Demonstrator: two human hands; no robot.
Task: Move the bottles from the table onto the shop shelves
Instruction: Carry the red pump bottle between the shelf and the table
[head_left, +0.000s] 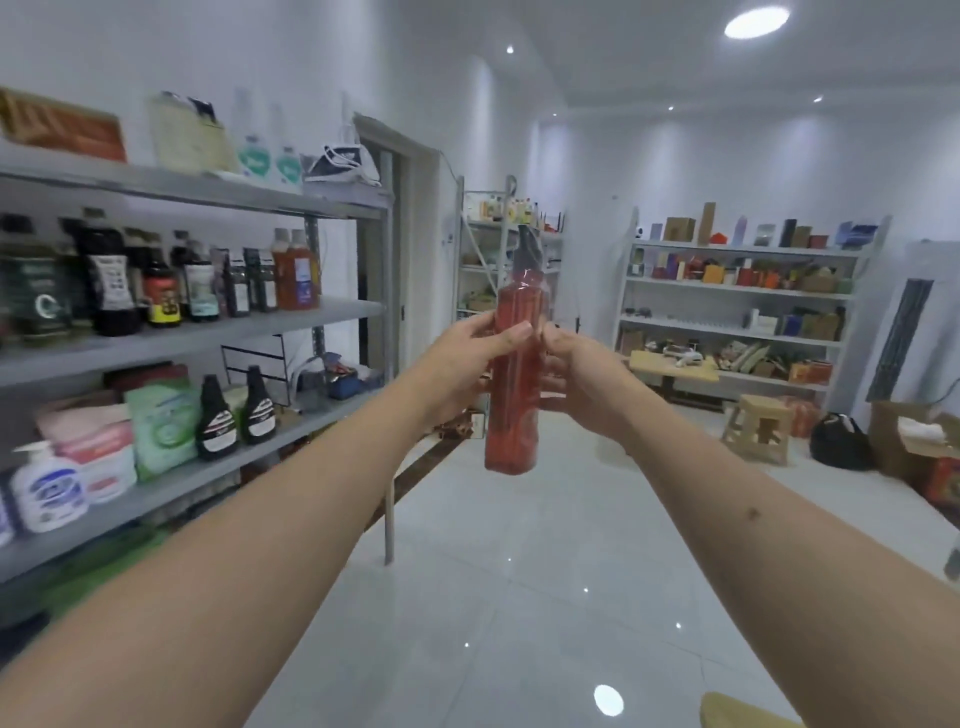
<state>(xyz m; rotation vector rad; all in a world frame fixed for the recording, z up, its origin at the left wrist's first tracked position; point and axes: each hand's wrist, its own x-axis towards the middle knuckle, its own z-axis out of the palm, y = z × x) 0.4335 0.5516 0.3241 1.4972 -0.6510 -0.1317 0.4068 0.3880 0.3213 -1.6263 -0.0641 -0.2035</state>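
A: What stands largest here?

B: The grey metal shop shelves (291, 317) on the left, the middle tier crowded with dark bottles, bare board only near its right end.

A: And the step in hand?

B: Carrying, I judge. The tall red translucent bottle with a black spray top (514, 374) hangs upright in mid-air, right of the shelves. The left hand (467, 358) and right hand (576, 379) both wrap it.

A: Next?

B: Swing left, clear the shelf edge, set it down in that gap.
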